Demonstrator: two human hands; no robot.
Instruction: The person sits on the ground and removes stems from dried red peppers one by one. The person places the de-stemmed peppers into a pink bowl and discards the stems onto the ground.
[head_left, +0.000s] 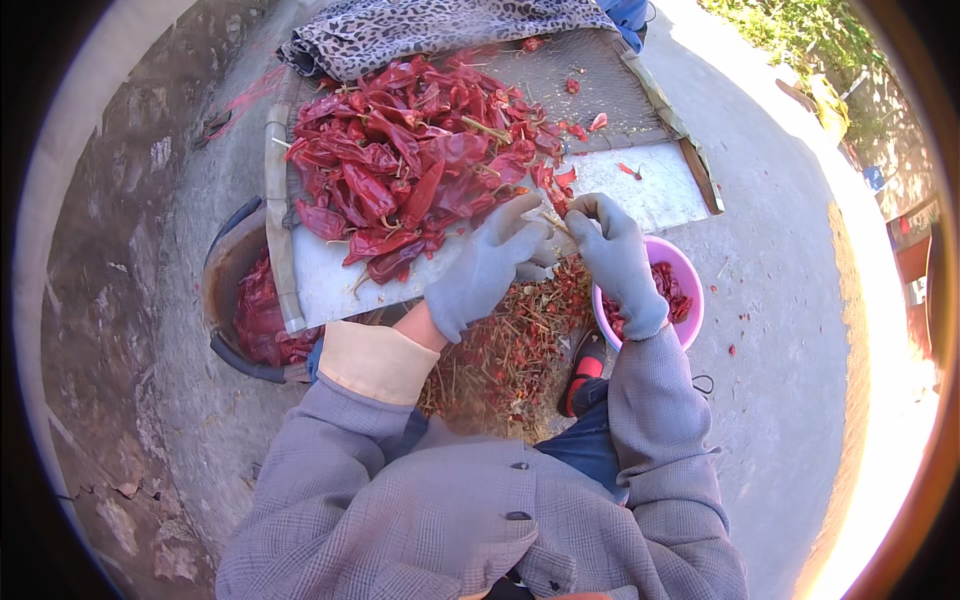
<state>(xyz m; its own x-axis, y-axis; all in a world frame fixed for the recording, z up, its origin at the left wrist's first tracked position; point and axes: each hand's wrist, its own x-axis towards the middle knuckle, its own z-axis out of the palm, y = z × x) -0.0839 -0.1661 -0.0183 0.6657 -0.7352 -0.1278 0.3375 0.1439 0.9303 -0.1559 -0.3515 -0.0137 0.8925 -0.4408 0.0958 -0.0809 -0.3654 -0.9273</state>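
A heap of dried red chili peppers (397, 157) lies on a mesh rack (615, 82) with a white board (660, 184) along its near side. My left hand (487, 259), in a grey glove, is over the board's near edge beside the heap; its fingers are bent and apart, and I see nothing held in them. My right hand (615, 259), gloved too, pinches a dry chili stem (555, 222) between thumb and fingers, close to red chili pieces (553, 184). Below the right hand stands a pink basin (694, 300) with red chilies in it.
Stems and red scraps (502, 360) are piled on the ground under the hands. At the left, a basket (217, 300) of red chilies stands partly under the rack. A leopard-print cloth (450, 26) covers the rack's far edge. A shoe (586, 367) is beside the basin.
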